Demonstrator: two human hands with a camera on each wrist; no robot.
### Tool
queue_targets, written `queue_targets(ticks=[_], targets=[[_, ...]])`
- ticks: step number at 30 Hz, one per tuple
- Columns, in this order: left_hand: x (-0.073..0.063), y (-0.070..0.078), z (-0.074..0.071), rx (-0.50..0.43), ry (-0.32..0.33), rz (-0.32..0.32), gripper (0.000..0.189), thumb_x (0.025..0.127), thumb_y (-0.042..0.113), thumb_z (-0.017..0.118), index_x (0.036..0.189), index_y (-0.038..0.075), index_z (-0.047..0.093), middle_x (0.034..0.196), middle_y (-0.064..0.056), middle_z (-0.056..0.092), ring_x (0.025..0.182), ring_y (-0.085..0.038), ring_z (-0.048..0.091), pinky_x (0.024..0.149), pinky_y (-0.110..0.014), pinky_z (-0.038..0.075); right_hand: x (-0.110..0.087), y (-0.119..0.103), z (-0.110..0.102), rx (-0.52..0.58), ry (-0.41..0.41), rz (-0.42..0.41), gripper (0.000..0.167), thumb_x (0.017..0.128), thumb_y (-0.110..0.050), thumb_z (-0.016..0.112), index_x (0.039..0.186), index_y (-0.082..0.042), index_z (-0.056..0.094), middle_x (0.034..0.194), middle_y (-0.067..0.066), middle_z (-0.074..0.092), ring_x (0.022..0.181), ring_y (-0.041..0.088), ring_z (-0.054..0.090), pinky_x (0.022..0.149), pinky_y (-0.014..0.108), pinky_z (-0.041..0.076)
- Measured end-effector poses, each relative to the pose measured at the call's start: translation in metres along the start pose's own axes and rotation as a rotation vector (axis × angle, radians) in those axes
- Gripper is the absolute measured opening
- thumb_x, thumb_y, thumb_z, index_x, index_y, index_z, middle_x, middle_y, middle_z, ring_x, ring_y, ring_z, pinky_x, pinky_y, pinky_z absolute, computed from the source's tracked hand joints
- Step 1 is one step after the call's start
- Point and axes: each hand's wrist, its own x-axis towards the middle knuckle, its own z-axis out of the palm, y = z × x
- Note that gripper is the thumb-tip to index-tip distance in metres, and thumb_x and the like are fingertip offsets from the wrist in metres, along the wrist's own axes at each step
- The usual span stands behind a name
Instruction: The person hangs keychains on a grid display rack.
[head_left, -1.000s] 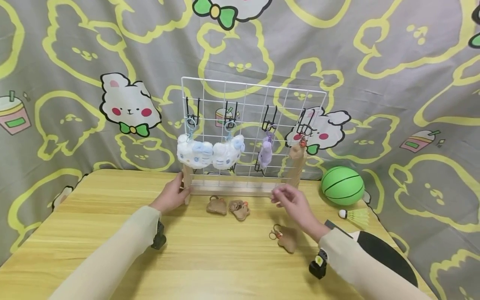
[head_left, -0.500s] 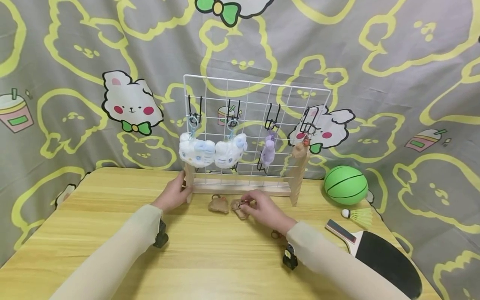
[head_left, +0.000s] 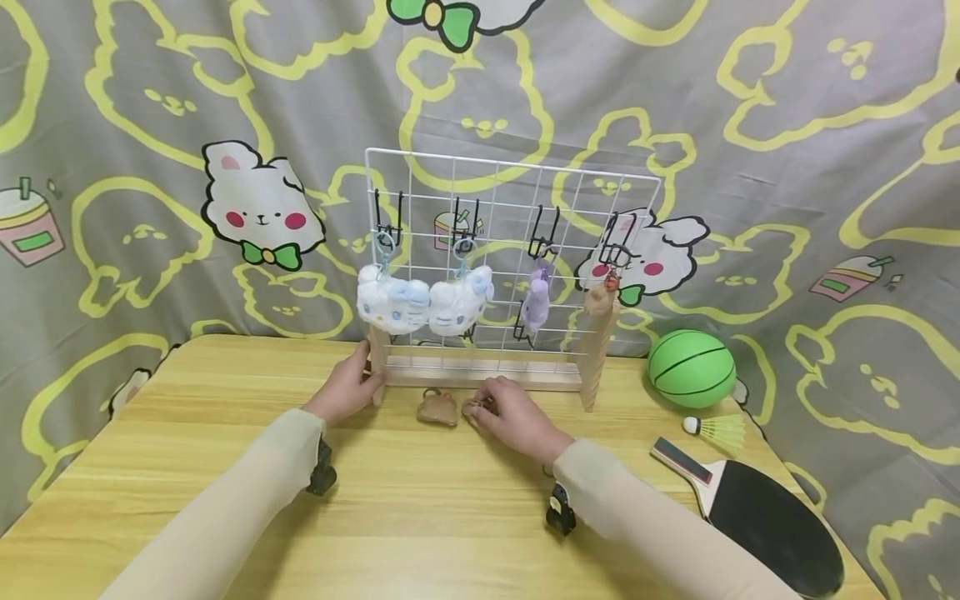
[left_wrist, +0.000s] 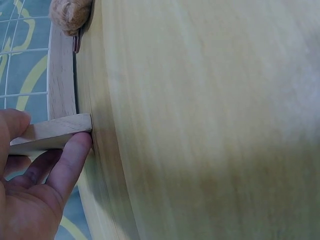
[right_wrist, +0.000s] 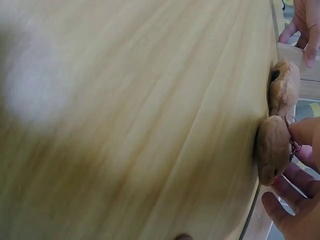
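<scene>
My left hand grips the left wooden upright of a white wire grid rack; in the left wrist view, thumb and fingers lie on either side of the wooden foot. At the rack's front, my right hand bends over a brown plush keychain, largely hidden in the head view. Its thumb and a finger pinch the metal ring and chain, while other fingers spread near the plush. Another brown plush keychain lies just left. White-and-blue plush keychains, a purple one and a brown one hang from black hooks.
A green ball, a yellow shuttlecock and a black table-tennis bat lie on the right of the wooden table. A further key ring shows beside my right wrist. A patterned curtain hangs behind.
My right hand has moved left from the rack's right side to the brown plush keychain on the table, then closed in on it. My left hand has stayed at the upright.
</scene>
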Motion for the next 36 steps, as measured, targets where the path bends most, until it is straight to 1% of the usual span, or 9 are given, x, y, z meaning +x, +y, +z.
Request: queue_targets(ticks=[5, 9, 12, 16, 21, 25, 30, 33, 36], targets=[[0.0, 0.0, 0.0, 0.007, -0.005, 0.003, 0.051, 0.108, 0.007, 0.05, 0.149, -0.014, 0.029, 0.139, -0.043, 0.053, 0.119, -0.052, 0.066, 0.089, -0.05, 0.065, 0.0, 0.0, -0.002, 0.081, -0.006, -0.011, 0.01, 0.099, -0.015, 0.073, 0.095, -0.009, 0.065, 0.093, 0.003, 0.065, 0.085, 0.011, 0.055, 0.075, 0.022, 0.05], [0.001, 0.0, -0.001, 0.008, -0.016, -0.002, 0.054, 0.108, 0.006, 0.049, 0.152, -0.015, 0.026, 0.146, -0.044, 0.047, 0.125, -0.054, 0.062, 0.094, -0.053, 0.063, -0.002, 0.003, -0.004, 0.22, -0.026, -0.017, 0.009, 0.099, -0.01, 0.072, 0.095, -0.004, 0.065, 0.097, 0.008, 0.069, 0.093, 0.015, 0.065, 0.085, 0.023, 0.06], [0.001, -0.001, -0.001, 0.013, -0.023, -0.007, 0.055, 0.108, 0.007, 0.048, 0.153, -0.015, 0.024, 0.147, -0.044, 0.046, 0.126, -0.055, 0.061, 0.095, -0.054, 0.063, -0.004, 0.006, -0.006, 0.3, -0.043, 0.005, 0.011, 0.1, -0.011, 0.07, 0.096, -0.002, 0.065, 0.1, 0.012, 0.071, 0.1, 0.023, 0.072, 0.093, 0.028, 0.063], [0.001, -0.001, -0.001, 0.017, -0.029, -0.011, 0.056, 0.109, 0.009, 0.048, 0.153, -0.015, 0.024, 0.145, -0.044, 0.048, 0.124, -0.054, 0.063, 0.092, -0.052, 0.064, -0.008, 0.01, -0.008, 0.31, -0.042, 0.053, 0.014, 0.102, -0.018, 0.069, 0.095, -0.006, 0.065, 0.101, 0.01, 0.073, 0.105, 0.029, 0.074, 0.097, 0.039, 0.063], [0.0, 0.001, 0.0, 0.001, -0.025, -0.016, 0.055, 0.11, 0.01, 0.048, 0.152, -0.015, 0.025, 0.144, -0.044, 0.049, 0.123, -0.054, 0.063, 0.091, -0.052, 0.064, -0.011, 0.011, -0.011, 0.327, -0.041, 0.102, 0.014, 0.102, -0.02, 0.068, 0.095, -0.007, 0.066, 0.103, 0.008, 0.074, 0.105, 0.025, 0.072, 0.099, 0.044, 0.06], [0.0, 0.002, 0.001, 0.0, -0.023, -0.021, 0.055, 0.11, 0.011, 0.048, 0.153, -0.015, 0.025, 0.144, -0.044, 0.049, 0.123, -0.054, 0.063, 0.092, -0.052, 0.064, -0.01, 0.009, -0.012, 0.364, -0.05, 0.107, 0.013, 0.102, -0.017, 0.065, 0.097, -0.005, 0.067, 0.104, 0.011, 0.074, 0.101, 0.019, 0.069, 0.099, 0.04, 0.057], [0.0, 0.0, 0.0, 0.005, -0.015, -0.029, 0.057, 0.11, 0.015, 0.047, 0.154, -0.014, 0.025, 0.142, -0.043, 0.051, 0.122, -0.052, 0.064, 0.09, -0.051, 0.065, -0.01, 0.01, -0.012, 0.416, -0.046, 0.069, 0.014, 0.102, -0.011, 0.064, 0.099, 0.002, 0.068, 0.102, 0.018, 0.073, 0.093, 0.013, 0.064, 0.095, 0.034, 0.054], [0.0, 0.0, 0.0, 0.0, -0.009, -0.052, 0.057, 0.112, 0.022, 0.044, 0.155, -0.012, 0.026, 0.139, -0.04, 0.054, 0.118, -0.049, 0.066, 0.086, -0.047, 0.065, -0.01, 0.011, -0.012, 0.483, -0.055, 0.102, 0.012, 0.101, -0.01, 0.065, 0.1, 0.002, 0.068, 0.104, 0.018, 0.072, 0.093, 0.011, 0.062, 0.092, 0.029, 0.053], [0.001, 0.002, 0.0, -0.005, 0.0, -0.104, 0.059, 0.114, 0.034, 0.038, 0.155, -0.008, 0.028, 0.138, -0.038, 0.058, 0.117, -0.045, 0.067, 0.085, -0.044, 0.064, -0.011, 0.012, -0.012, 0.547, -0.069, 0.152, 0.011, 0.102, -0.01, 0.065, 0.103, 0.001, 0.068, 0.109, 0.016, 0.072, 0.097, 0.013, 0.063, 0.091, 0.029, 0.052]])
